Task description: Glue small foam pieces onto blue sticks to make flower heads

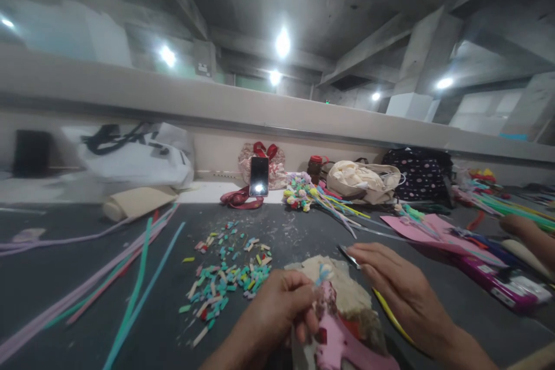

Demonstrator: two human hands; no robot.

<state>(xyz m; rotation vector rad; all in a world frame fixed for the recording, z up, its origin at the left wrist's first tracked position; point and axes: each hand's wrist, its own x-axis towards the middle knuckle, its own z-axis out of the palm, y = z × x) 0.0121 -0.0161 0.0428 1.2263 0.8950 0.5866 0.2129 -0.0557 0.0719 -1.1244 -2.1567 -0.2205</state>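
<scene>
My left hand is closed in a pinch on a small pink and pale blue fuzzy craft piece at the bottom middle. Under it lies a pink shape on a beige scrap. My right hand is closed on yellow-handled scissors, whose dark blades point left beside the craft piece. Short cut bits of coloured pipe cleaner lie scattered just left of my hands.
Long pipe cleaners stretch across the dark table at left. A phone stands at the back by a bunch of fuzzy flowers, bags and a jar. Another person's hand rests at right near pink packets.
</scene>
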